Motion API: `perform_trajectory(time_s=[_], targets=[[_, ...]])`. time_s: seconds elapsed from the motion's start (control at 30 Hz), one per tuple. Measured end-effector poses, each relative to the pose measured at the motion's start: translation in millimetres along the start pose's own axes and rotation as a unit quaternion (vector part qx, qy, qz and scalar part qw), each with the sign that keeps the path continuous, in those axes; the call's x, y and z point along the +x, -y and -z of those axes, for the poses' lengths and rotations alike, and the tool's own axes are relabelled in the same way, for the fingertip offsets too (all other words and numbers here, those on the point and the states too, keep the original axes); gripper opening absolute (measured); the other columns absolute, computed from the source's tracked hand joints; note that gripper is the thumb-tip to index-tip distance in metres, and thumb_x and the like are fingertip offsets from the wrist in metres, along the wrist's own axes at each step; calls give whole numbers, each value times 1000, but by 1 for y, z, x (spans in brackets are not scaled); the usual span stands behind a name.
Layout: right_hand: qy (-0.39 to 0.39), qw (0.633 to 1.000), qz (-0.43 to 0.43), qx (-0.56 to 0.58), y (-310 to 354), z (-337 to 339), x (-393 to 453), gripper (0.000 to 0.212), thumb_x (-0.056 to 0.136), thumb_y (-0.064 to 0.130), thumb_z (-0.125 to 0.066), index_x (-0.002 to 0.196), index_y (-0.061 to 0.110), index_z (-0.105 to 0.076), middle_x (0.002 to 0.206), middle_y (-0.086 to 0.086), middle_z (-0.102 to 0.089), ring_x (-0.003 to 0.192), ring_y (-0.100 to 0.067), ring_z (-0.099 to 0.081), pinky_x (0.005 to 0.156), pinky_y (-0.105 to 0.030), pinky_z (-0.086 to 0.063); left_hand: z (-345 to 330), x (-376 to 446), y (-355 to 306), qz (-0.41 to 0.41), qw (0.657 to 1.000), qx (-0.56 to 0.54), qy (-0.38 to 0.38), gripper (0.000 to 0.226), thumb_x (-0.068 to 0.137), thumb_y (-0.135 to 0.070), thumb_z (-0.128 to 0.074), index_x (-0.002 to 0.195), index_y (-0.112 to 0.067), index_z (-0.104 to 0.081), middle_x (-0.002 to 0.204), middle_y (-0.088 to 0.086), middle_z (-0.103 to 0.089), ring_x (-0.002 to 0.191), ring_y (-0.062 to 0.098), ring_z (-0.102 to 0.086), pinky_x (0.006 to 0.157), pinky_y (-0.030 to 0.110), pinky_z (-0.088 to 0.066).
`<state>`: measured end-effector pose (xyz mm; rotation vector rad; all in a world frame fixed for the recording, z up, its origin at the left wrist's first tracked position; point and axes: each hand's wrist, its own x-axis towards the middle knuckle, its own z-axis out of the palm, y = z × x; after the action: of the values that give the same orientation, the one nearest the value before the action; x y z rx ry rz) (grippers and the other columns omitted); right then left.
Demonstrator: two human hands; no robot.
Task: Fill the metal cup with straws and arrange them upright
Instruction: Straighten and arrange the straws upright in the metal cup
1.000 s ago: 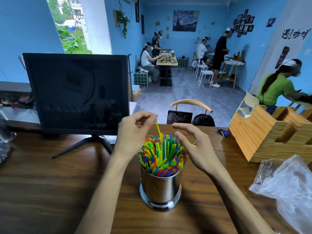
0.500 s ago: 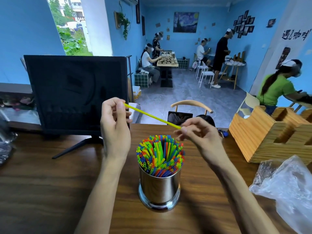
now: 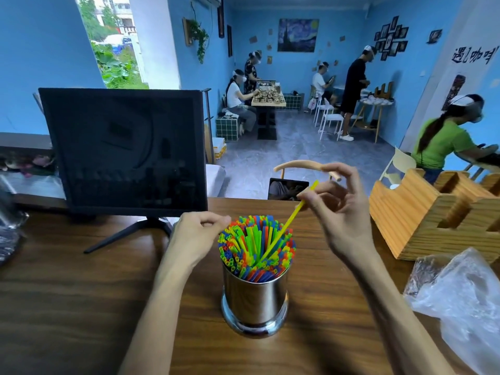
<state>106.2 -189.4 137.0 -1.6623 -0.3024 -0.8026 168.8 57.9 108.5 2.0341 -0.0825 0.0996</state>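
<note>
Up close, we pinch a yellow straw (image 3: 290,220) between thumb and forefinger of our right hand (image 3: 341,209), the other fingers fanned loosely above it. It slants down and to the left, its lower end sunk among the packed straws (image 3: 255,246) and its upper end poking out past our fingers. Our left hand (image 3: 196,236) sits just left of the bundle with its fingers curled in against the thumb; the fingertips lie at the edge of the straw tops, and we cannot tell whether they hold anything.

Those straws, green, blue, orange, red and yellow, stand upright and fill the metal cup (image 3: 254,299), which rests on the wooden table (image 3: 67,307) between our forearms.

Further out, a dark monitor (image 3: 123,150) stands on its stand at the back left of the table. To the right sits a wooden organiser (image 3: 422,212) with open slots, and nearer us a crumpled clear plastic bag (image 3: 465,301) lies at the table's right edge. Beyond the table is the curved back of a wooden chair (image 3: 305,166), and then a blue-walled room where several people work at other tables
</note>
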Motion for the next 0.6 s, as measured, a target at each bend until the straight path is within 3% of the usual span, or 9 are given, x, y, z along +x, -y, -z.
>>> perform_trajectory(time_s=[0.13, 0.27, 0.37, 0.5, 0.6], targets=[[108, 983, 27, -147, -13, -16, -10, 10, 86, 19, -81, 94, 16, -75, 87, 9, -73, 85, -7, -69, 78, -27, -55, 0, 2, -1, -1, 1000, 29, 11, 10, 86, -36, -79, 80, -30, -82, 72, -14, -75, 81, 8, -70, 76, 30, -56], [206, 955, 0, -213, -31, -23, -17, 11, 84, 35, -82, 88, 25, -79, 97, 16, -72, 100, -6, -64, 89, -38, -52, -5, 4, -8, -6, 1000, 26, 7, 23, 91, -49, -70, 89, -29, -80, 82, -13, -74, 82, 4, -66, 70, 25, -50], [201, 960, -16, -194, -34, -21, -20, 11, 82, 35, -83, 90, 28, -80, 97, 17, -71, 100, -7, -65, 89, -42, -52, -11, 5, -11, -10, 999, 19, 41, 25, 89, -50, -72, 97, -28, -82, 90, -16, -75, 89, -4, -66, 70, 17, -47], [202, 962, -32, -181, -32, -20, -20, 10, 84, 33, -82, 93, 30, -80, 98, 17, -71, 101, -7, -66, 89, -44, -53, -13, 8, -10, 0, 999, 20, 28, 12, 85, -40, -80, 82, -29, -82, 80, -14, -76, 85, 5, -70, 69, 23, -51], [207, 961, -39, -181, -30, -16, -22, 9, 86, 33, -80, 95, 30, -80, 101, 16, -71, 103, -7, -65, 91, -44, -53, -13, 8, -11, -8, 1000, 3, 18, 14, 85, -42, -79, 82, -28, -82, 80, -11, -77, 85, 8, -71, 70, 26, -51]])
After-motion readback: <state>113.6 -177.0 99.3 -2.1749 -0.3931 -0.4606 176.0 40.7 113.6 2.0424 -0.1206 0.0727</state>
